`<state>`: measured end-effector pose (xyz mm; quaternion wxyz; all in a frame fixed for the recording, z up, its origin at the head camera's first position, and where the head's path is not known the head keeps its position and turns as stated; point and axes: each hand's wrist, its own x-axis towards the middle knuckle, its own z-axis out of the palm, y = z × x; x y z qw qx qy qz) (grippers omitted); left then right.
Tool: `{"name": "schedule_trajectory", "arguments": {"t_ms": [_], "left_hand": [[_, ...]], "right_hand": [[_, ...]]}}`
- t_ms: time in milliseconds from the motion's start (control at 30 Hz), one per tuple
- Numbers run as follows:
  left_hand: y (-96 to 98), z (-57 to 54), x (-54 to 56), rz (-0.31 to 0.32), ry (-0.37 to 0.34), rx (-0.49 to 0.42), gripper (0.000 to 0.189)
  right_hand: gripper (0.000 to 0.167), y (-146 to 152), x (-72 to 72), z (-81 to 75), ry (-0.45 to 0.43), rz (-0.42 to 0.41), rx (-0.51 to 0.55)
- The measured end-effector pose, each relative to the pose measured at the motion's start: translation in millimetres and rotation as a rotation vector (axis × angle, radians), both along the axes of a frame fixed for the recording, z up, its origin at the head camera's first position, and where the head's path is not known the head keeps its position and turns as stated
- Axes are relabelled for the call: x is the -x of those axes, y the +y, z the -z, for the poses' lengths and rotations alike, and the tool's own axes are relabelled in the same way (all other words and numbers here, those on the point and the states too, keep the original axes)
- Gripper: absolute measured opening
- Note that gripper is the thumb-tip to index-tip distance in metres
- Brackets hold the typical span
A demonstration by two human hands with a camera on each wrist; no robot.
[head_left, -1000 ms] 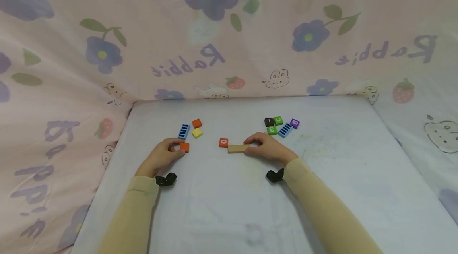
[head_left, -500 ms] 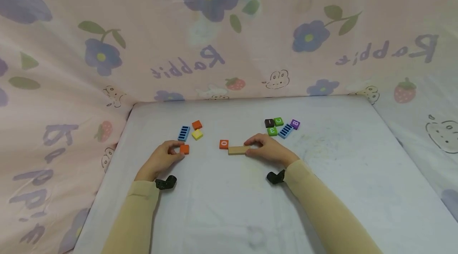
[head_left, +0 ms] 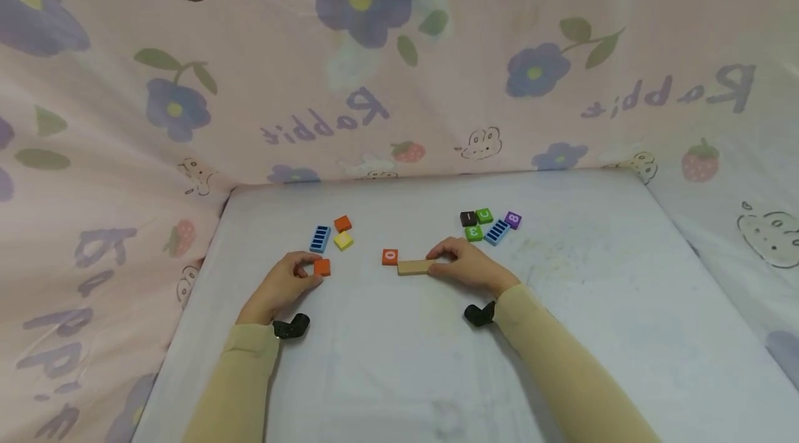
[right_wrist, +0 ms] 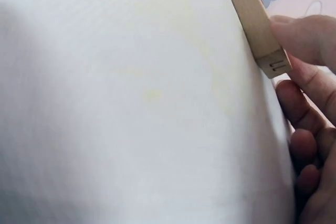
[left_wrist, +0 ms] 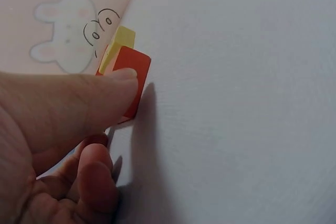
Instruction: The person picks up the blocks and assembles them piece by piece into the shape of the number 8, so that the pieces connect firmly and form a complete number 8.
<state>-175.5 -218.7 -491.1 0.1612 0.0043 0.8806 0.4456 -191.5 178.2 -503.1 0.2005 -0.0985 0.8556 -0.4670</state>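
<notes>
My left hand (head_left: 284,285) pinches a small orange square block (head_left: 322,267) between thumb and fingers at the left of the table. In the left wrist view the thumb lies across the orange block's side, with the yellow block (left_wrist: 125,37) showing behind it. My right hand (head_left: 472,267) grips the right end of a narrow plain wooden block (head_left: 413,267). The right wrist view shows the thumb along the side of this wooden block (right_wrist: 257,24), whose end has small cut marks. Against its left end sits an orange tile marked 0 (head_left: 390,256).
Behind the left hand lie a blue slotted block (head_left: 320,238), a yellow block (head_left: 343,240) and another orange block (head_left: 342,223). Beyond the right hand are a black tile (head_left: 468,219), green tiles (head_left: 483,215), a purple tile (head_left: 513,220) and another blue slotted block (head_left: 497,231). Patterned cloth (head_left: 424,96) walls the table.
The head view has tilted up slightly, so everything sits lower in it. Both hands keep their holds, and the blocks stay in the same places on the table.
</notes>
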Motion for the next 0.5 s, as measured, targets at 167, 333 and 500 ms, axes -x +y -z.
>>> {"name": "schedule_trajectory", "arguments": {"t_ms": [167, 333, 500], "left_hand": [[3.3, 1.9, -3.7, -0.007, 0.009, 0.011, 0.045], [10.3, -2.7, -6.6, 0.019, 0.026, 0.050, 0.043], [21.0, -2.3, -12.9, 0.044, 0.029, 0.080, 0.038]], "right_hand": [[0.027, -1, -0.4, -0.6, -0.015, -0.008, 0.002], [0.025, 0, -0.3, -1.9, -0.003, -0.005, -0.011], [0.026, -1, 0.5, -1.0, -0.004, 0.002, -0.009]]}}
